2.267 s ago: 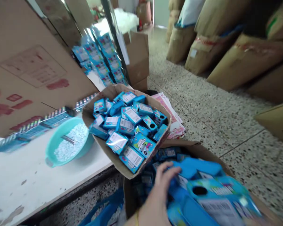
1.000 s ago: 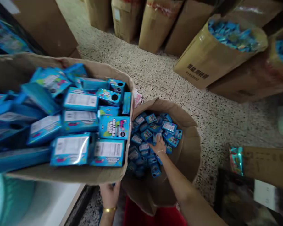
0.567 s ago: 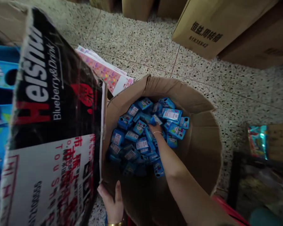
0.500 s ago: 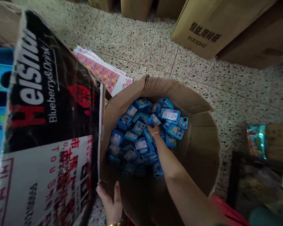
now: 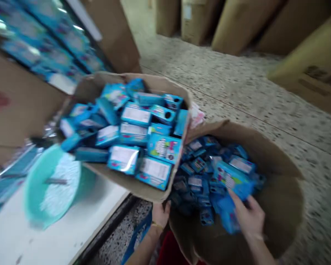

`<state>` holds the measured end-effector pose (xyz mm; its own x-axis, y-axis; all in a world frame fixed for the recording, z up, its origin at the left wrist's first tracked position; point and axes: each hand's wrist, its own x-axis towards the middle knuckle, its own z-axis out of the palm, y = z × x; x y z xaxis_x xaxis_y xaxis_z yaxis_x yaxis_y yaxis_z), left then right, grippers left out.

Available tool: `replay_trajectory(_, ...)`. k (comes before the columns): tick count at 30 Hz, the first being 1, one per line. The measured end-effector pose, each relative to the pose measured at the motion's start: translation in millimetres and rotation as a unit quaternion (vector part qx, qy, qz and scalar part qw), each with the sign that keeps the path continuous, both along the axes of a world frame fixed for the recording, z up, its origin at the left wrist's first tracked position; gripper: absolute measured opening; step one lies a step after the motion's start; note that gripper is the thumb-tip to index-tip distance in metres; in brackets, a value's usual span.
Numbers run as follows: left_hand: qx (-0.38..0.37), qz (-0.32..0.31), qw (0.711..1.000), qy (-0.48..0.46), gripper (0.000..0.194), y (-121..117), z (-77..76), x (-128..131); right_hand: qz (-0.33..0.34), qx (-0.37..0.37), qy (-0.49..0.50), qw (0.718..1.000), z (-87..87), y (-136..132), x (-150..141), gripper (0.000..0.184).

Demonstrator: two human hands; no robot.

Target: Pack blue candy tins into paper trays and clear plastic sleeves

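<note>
In my right hand are small bright-blue printed boxes, gripped over the round-opened cardboard carton; at least two seem to be held, though blur hides the exact number. Many similar blue boxes lie jumbled in that carton below. My left hand grips the lower right corner of another brown carton, its fingertips partly hidden by the cardboard. This second carton sits higher, to the left, and is heaped with loose blue boxes.
A turquoise basin of white bits, a stick across it, stands on a white tabletop at left. Stacked blue packs fill the upper left. Tall brown cartons line the back of the speckled floor.
My view has swung left and shows the second carton's contents. My right hand has lifted blue boxes off the pile. My left hand has closed at the second carton's corner.
</note>
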<state>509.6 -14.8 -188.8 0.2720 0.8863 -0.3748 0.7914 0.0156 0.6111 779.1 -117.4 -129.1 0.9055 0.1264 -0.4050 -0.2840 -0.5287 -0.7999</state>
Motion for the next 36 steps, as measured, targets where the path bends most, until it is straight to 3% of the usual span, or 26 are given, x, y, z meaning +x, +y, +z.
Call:
replay_trajectory(3, -0.028, -0.003, 0.999, -0.031, 0.075, -5, 50.5, -31, 0.031, 0.034, -0.044, 0.998, 93.6, 21, -10, 0.054)
replay_trajectory(6, -0.042, -0.029, 0.997, -0.066, 0.062, -7, 114.3, -65, 0.143, 0.091, -0.169, 0.971, 169.9, 78, -23, 0.044)
replay_trajectory(8, -0.036, -0.044, 0.995, -0.088, 0.045, 0, 153.6, -85, 0.24, 0.134, -0.241, 0.931, 204.1, 131, -34, 0.037)
replay_trajectory(10, -0.014, -0.041, 0.994, -0.098, 0.033, 15, 183.9, -102, 0.333, 0.177, -0.273, 0.885, 222.9, 187, -43, 0.033)
replay_trajectory(13, 0.047, -0.026, 0.994, -0.099, 0.027, 48, 210.7, -124, 0.431, 0.172, -0.32, 0.826, 228.9, 249, -55, 0.047)
replay_trajectory(15, 0.121, -0.003, 0.988, -0.093, 0.027, 72, 219.9, -142, 0.433, 0.143, -0.382, 0.804, 226.2, 266, -67, 0.062)
replay_trajectory(17, 0.21, 0.032, 0.974, -0.072, 0.027, 97, 225.5, -167, 0.426, 0.136, -0.42, 0.79, 222.0, 263, -87, 0.058)
replay_trajectory(19, 0.281, 0.066, 0.957, -0.033, 0.029, 121, 228.2, -195, 0.472, 0.143, -0.412, 0.766, 215.9, 250, -113, 0.04)
replay_trajectory(22, 0.321, 0.074, 0.944, 0.03, 0.034, 145, 225.1, -233, 0.591, 0.107, -0.4, 0.692, 200.1, 229, -157, 0.032)
replay_trajectory(26, 0.297, 0.011, 0.947, 0.124, 0.034, 145, 208.9, -255, 0.635, 0.004, -0.448, 0.63, 173.7, 223, -195, 0.039)
replay_trajectory(30, 0.283, 0.02, 0.943, 0.175, 0.027, 129, 196.7, -251, 0.647, -0.046, -0.483, 0.589, 159.3, 230, -204, 0.035)
replay_trajectory(36, 0.283, 0.086, 0.942, 0.161, 0.024, 125, 198.1, -244, 0.646, -0.066, -0.494, 0.578, 158.5, 233, -204, 0.023)
